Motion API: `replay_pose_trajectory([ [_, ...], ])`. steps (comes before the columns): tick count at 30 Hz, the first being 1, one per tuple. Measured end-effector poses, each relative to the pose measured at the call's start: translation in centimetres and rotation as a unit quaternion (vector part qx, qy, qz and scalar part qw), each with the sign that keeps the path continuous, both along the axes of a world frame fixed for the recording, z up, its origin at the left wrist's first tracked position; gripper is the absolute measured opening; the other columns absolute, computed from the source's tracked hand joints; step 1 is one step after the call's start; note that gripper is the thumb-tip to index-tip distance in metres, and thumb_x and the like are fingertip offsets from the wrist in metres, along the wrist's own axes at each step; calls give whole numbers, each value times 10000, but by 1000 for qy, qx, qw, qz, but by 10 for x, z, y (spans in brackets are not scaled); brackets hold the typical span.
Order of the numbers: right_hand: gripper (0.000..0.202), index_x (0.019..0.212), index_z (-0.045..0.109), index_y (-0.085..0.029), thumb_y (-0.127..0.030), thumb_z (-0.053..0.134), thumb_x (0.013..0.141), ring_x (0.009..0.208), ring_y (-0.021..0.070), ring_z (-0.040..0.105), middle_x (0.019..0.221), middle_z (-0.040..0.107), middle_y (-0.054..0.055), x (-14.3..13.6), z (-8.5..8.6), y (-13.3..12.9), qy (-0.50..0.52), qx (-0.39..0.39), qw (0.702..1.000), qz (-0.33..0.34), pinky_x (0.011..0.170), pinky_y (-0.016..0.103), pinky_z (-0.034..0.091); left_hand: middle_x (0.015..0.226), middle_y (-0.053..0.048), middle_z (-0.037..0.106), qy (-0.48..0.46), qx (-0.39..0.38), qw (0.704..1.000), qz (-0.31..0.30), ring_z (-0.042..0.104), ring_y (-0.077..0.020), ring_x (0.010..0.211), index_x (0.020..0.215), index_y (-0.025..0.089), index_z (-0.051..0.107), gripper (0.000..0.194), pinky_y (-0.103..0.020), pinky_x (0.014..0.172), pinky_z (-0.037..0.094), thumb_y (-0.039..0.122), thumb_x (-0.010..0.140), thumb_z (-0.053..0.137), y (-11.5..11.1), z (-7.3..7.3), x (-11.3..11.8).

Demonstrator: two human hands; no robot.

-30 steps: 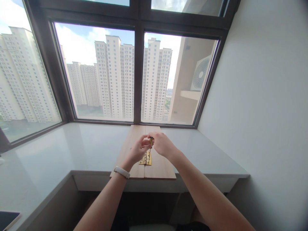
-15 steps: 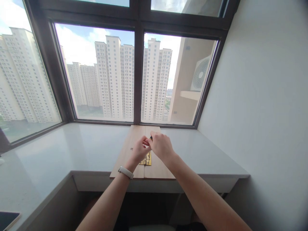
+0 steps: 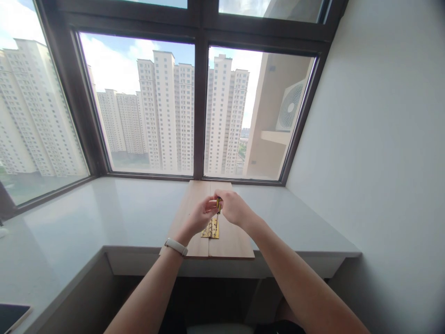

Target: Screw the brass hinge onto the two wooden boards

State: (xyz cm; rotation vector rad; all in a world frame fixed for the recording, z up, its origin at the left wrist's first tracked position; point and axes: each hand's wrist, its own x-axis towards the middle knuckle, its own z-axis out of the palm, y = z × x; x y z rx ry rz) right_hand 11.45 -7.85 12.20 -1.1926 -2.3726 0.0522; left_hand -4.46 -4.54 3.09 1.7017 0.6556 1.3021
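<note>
My right hand (image 3: 235, 206) is closed around a small screwdriver (image 3: 219, 204) with a yellow and black handle. Its shaft points down at the right leaf of a brass-coloured hinge (image 3: 210, 229). That hinge lies across the seam of two light wooden boards (image 3: 229, 246), with several dark screw spots on it. Beside the handle is my left hand (image 3: 201, 215), its fingers loosely bent and apart, with a white band on the wrist. Whether those fingertips touch the handle is hard to see. The screwdriver's tip is too small to make out exactly.
The boards rest on a white counter (image 3: 139, 218) and reach slightly past its front edge. A dark-framed window (image 3: 199, 116) stands behind, and a pale wall (image 3: 382, 139) rises at the right. At the lower left lies a dark flat device (image 3: 14, 315).
The screwdriver handle, mostly hidden before, now shows upright between my hands. My left hand has shifted slightly left and its fingers have loosened. More of the hinge is visible.
</note>
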Motion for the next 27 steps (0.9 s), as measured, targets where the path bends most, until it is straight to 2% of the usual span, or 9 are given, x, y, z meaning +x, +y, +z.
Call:
replay_pose_trajectory([
  [2, 201, 1062, 607, -204, -121, 566, 883, 871, 155, 604, 997, 673, 50, 0, 1, -1, 16, 1, 1000, 1, 721, 244, 375, 1020, -102, 711, 7, -1, 999, 36, 672, -203, 927, 1169, 180, 585, 384, -349, 836, 527, 327, 838, 712, 0, 0, 0],
  [5, 316, 1169, 580, -208, -339, 647, 889, 923, 189, 622, 1122, 650, 88, -2, 2, -3, 24, 38, 997, -68, 753, 272, 397, 931, -62, 680, 25, 15, 995, 90, 644, -169, 832, 1029, 166, 617, 292, -272, 712, 505, 320, 806, 727, 0, 1, 2],
  [7, 350, 1122, 600, -201, -459, 638, 888, 878, 212, 633, 1043, 670, 91, -4, 2, -4, 1, 54, 990, -128, 720, 291, 393, 841, -27, 639, 37, 34, 992, 117, 614, -143, 769, 886, 162, 602, 217, -234, 651, 474, 320, 799, 722, 0, 1, 5],
  [9, 317, 1004, 629, -200, -501, 589, 911, 817, 223, 637, 923, 684, 81, -6, 1, -4, -30, 53, 985, -162, 681, 301, 376, 780, -5, 605, 47, 43, 988, 137, 597, -133, 736, 812, 166, 570, 229, -214, 609, 447, 326, 784, 731, 1, 1, 8],
  [13, 259, 932, 645, -204, -433, 527, 957, 788, 213, 633, 875, 693, 80, -9, -3, -1, -49, 47, 983, -169, 655, 296, 344, 841, -26, 641, 68, 42, 986, 147, 620, -163, 795, 870, 181, 593, 266, -232, 627, 461, 329, 744, 775, 1, -1, 8],
  [18, 147, 993, 656, -217, -238, 518, 948, 806, 174, 620, 907, 703, 60, -1, -3, 4, -28, -2, 994, -101, 648, 265, 335, 1123, -101, 682, 48, 11, 998, 34, 647, -223, 1033, 1171, 215, 604, 392, -352, 857, 513, 326, 816, 728, 3, -4, 1],
  [21, 184, 1014, 658, -213, -152, 504, 931, 835, 157, 617, 947, 699, 57, 5, 0, 5, -18, -19, 999, -41, 679, 242, 361, 1094, -110, 701, 33, 5, 999, -7, 654, -227, 1032, 1156, 193, 626, 328, -395, 938, 495, 329, 862, 674, 4, -4, 0],
  [24, 217, 1093, 653, -220, -161, 513, 939, 911, 158, 622, 1034, 690, 62, 7, 1, 2, -5, -27, 1000, -12, 752, 239, 390, 1003, -92, 705, 44, 13, 999, 21, 659, -220, 962, 1040, 168, 657, 254, -374, 888, 511, 325, 842, 682, 1, -1, 1],
  [27, 324, 1236, 590, -213, -324, 597, 932, 966, 192, 627, 1124, 667, 91, 3, -1, -1, 12, 4, 998, -57, 786, 266, 407, 883, -43, 671, 60, 33, 995, 72, 638, -178, 839, 927, 168, 639, 203, -300, 749, 512, 334, 822, 691, -3, 2, 5],
])
